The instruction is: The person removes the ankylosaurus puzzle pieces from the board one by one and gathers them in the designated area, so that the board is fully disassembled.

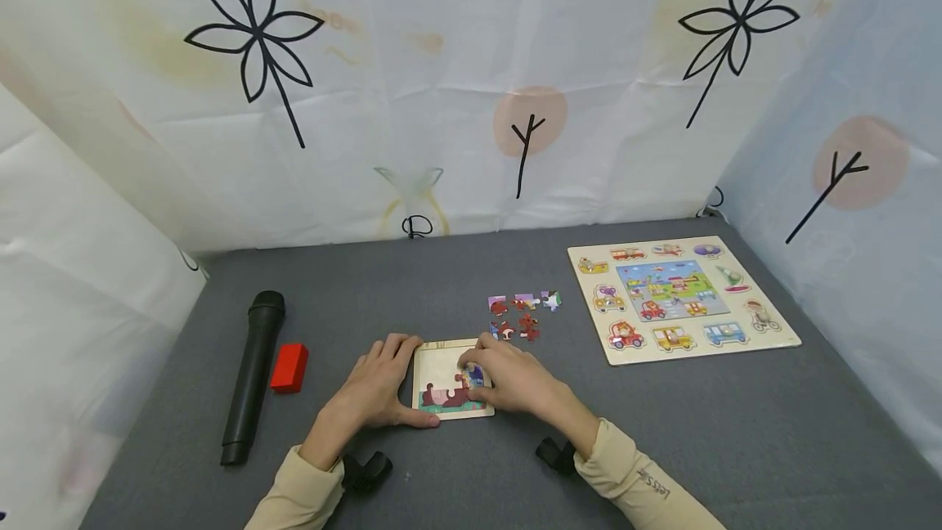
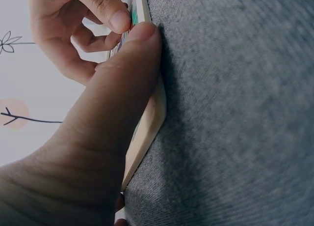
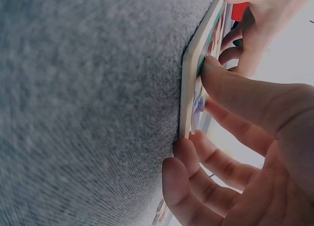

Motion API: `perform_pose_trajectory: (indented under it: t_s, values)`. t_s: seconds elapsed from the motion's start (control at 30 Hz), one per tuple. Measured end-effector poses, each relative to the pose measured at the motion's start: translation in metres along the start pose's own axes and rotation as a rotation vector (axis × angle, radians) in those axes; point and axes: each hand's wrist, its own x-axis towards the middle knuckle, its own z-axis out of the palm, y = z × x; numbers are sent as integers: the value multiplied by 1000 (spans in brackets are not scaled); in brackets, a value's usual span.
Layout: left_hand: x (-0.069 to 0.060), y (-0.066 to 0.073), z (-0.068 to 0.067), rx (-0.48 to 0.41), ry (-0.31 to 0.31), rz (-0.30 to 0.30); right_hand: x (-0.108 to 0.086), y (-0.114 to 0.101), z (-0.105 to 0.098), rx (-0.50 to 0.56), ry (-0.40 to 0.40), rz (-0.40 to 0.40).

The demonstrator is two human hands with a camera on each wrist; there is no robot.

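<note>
1. We had the puzzle tray [image 1: 437, 362] lying flat on the grey surface [image 1: 412, 285], between the two hands, near the middle of the head view.
2. Left hand [image 1: 379, 387]: we logged it spanning the tray's left side, fingers bent at the far left corner, thumb on the near rim. It held the tray frame between them.
3. Right hand [image 1: 518, 379]: we saw its fingers partly bent, thumb and forefinger a little apart, both touching the pieces at the tray's right side. The other fingers bent down by the right rim.
4. We noted a purple-blue piece [image 1: 475, 375] between that thumb and forefinger; we could not tell whether it was pinched or just touched.
5. Inside the tray we saw fitted pieces [image 1: 445, 397] along the near edge and up the right side; bare wood showed at upper left.
6. Loose pieces [image 1: 528, 327] lay in a small group just beyond the right hand, apart from the tray.
7. Far right we had a bigger picture board [image 1: 738, 309], flat, with vehicle shapes around a central scene.
8. On the left we saw a black microphone [image 1: 253, 379] lying lengthwise, a red block [image 1: 289, 367] just to its right.
9. Behind it all we had a white cloth [image 1: 412, 105] with leaf and tree drawings.
</note>
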Motion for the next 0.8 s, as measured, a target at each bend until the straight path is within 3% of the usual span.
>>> perform_pose_trajectory:
  t_s: [0.8]
  values:
    - [-1, 0, 1, 8, 15, 4, -2, 0, 2, 49, 61, 3]
